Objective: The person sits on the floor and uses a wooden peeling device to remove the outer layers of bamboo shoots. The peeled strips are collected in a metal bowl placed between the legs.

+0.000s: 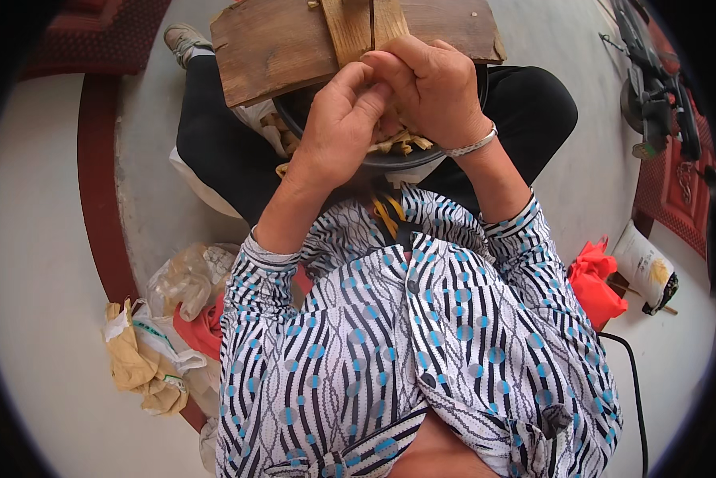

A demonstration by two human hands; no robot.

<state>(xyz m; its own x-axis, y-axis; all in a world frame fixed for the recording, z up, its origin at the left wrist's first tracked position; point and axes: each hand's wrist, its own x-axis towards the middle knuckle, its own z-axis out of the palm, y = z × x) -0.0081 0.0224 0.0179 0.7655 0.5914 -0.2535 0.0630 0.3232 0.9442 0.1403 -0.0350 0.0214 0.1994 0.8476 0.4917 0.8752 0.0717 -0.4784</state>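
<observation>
My left hand (337, 128) and my right hand (438, 89) meet at the near edge of a brown wooden board (274, 51). Their thumbs and fingertips are drawn together, hiding whatever may be between them. Two narrow lighter wood strips (347, 30) run along the middle of the board with a thin slit between them. Beneath the hands, a dark round basin (403, 162) sits between my legs, partly covered by the board. Pale yellow, strip-like pieces (415, 142) lie in it below my fingers. A silver bracelet (471, 143) circles my right wrist.
Crumpled clear plastic bags (182, 281) and torn brown paper (140, 364) lie on the floor at left. A red bag (596, 278) and a white printed sack (645, 266) are at right, near a black cable (633, 370). Dark wheeled equipment (656, 89) stands at upper right.
</observation>
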